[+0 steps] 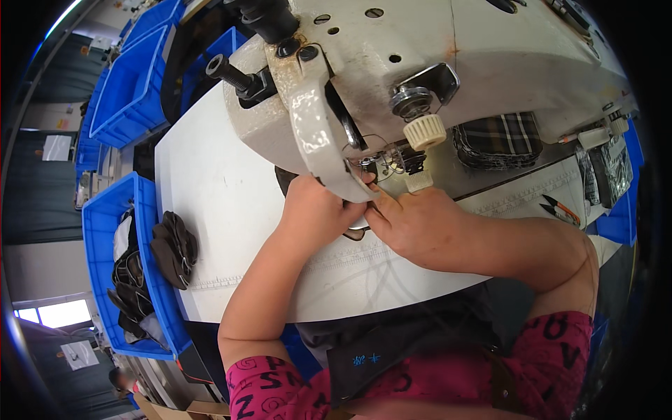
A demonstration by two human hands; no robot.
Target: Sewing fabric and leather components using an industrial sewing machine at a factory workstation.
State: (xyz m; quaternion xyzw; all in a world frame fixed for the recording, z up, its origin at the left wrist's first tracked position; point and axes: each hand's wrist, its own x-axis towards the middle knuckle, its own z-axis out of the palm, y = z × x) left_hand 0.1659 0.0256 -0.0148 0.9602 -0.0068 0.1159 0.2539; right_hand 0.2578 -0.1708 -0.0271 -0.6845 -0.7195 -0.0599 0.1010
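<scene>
Both of my hands meet at the needle area of a white sewing machine (329,140). My left hand (315,206) is closed, its fingers curled and partly hidden behind the machine's curved white lever. My right hand (423,224) comes from the other side, thumb and forefinger pinched close to the needle. Between and under them is a dark cloth piece (355,234); a brown edge shows below my fingers and a dark part beyond my left hand. Most of this cloth is covered by my hands.
A stack of plaid cloth pieces (497,142) lies under the machine arm. Orange-handled thread snips (561,210) rest at right by a printed ruler strip. At left, a blue bin (162,301) holds dark garments; a dark cloth bundle (173,250) lies beside it. More blue bins (129,91) stand farther back.
</scene>
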